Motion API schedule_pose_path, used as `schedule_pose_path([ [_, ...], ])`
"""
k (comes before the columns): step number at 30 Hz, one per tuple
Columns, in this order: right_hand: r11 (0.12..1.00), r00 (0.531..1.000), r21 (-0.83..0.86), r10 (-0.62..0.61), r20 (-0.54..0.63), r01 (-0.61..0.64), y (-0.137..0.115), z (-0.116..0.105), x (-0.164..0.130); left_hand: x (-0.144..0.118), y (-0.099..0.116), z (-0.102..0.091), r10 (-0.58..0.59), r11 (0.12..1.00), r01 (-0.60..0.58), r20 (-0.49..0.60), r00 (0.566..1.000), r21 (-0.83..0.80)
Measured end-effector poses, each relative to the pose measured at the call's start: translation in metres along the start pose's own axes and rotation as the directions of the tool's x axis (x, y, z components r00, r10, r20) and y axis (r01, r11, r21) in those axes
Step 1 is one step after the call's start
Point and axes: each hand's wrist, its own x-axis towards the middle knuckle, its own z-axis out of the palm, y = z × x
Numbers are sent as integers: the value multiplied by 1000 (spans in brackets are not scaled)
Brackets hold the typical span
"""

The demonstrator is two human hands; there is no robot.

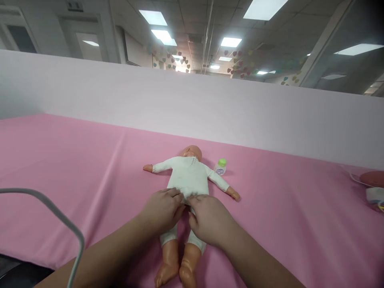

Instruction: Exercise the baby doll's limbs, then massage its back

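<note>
While supine, doll lies lengthwise – head away, feet near | hands – left, right – pinch its romper

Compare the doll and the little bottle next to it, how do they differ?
The doll lies flat on its back, arms spread; the bottle stands upright. The doll is far larger. Both hands, left and right, touch the doll; neither touches the bottle. Both rest on the pink sheet.

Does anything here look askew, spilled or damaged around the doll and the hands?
Nothing stands out. The doll lies flat on its back on the pink cloth, arms spread. The left hand and right hand rest on its white suit at the hips. The small bottle stands upright, cap on.
</note>
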Motion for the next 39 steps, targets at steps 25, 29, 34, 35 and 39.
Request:
schedule_pose_path([
  [25,985,993,168,51,-109,-33,33,19,23,30,-8,-3,160,972,-162,25,987,168],
  [29,978,997,204,58,-54,-46,42,24,28,35,-12,7,148,980,-151,32,988,132],
  [34,973,999,229,23,-29,-15,46,31,32,33,-17,17,166,980,-169,38,985,102],
  [35,971,999,238,24,-38,-14,47,31,33,33,-18,15,155,984,-159,51,987,84],
  [39,957,994,291,48,-95,-18,51,25,33,40,-20,-3,70,998,-70,50,996,-4],
])
